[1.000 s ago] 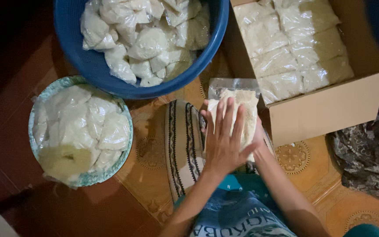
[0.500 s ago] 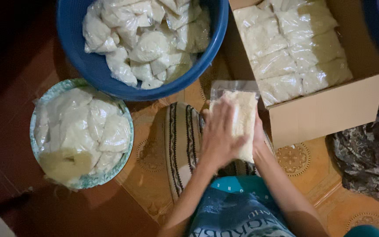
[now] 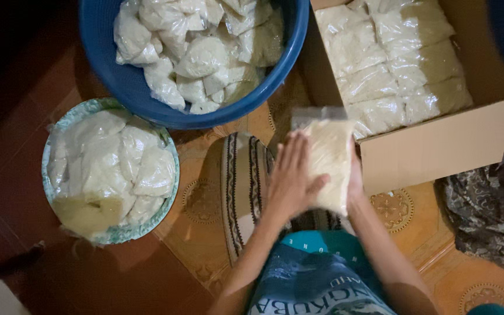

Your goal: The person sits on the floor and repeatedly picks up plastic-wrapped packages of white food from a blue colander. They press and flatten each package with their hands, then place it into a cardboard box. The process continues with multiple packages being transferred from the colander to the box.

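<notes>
Left hand (image 3: 290,181) spread flat, fingers together and nearly straight, pressed against the near face of a clear bag of pale grains (image 3: 329,160). Right hand (image 3: 354,181) mostly hidden behind that bag, clasping its far edge. Bag held upright between both palms above a striped mat (image 3: 243,186), just beside the cardboard box (image 3: 438,149) of packed bags.

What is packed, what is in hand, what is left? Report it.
Done: flat packets fill much of the cardboard box. In hand: one clear packet, held between the left hand and right hand. Left: loose bags heaped in the blue basin and the patterned bowl.
</notes>
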